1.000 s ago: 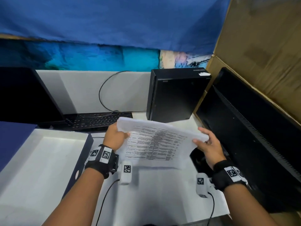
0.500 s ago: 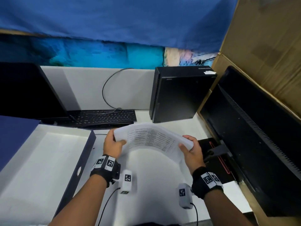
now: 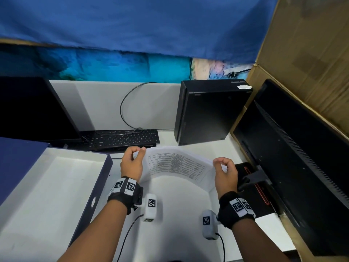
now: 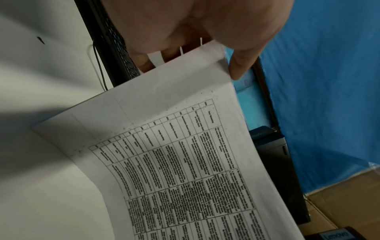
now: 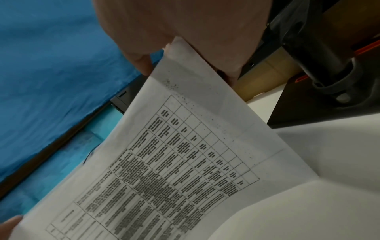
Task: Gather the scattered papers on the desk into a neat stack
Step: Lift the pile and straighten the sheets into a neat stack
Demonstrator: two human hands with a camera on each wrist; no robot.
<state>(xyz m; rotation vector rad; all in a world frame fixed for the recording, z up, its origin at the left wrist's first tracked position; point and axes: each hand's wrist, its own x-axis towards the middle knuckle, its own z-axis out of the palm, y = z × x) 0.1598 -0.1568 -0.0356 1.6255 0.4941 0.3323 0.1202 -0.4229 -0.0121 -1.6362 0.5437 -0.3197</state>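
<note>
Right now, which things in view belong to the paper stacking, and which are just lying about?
Job:
- papers
- left hand and right hand, each gripping one end
- desk

Lying about:
- keyboard
- computer tower
- monitor
- open box
- cardboard

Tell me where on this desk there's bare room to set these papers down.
The bare white desk between your forearms, directly under the bowed papers, is the best patch. The open white box tray on the left is also bare inside. It is crowded behind, at the keyboard and computer tower, and on the right at the monitor stand.
</note>
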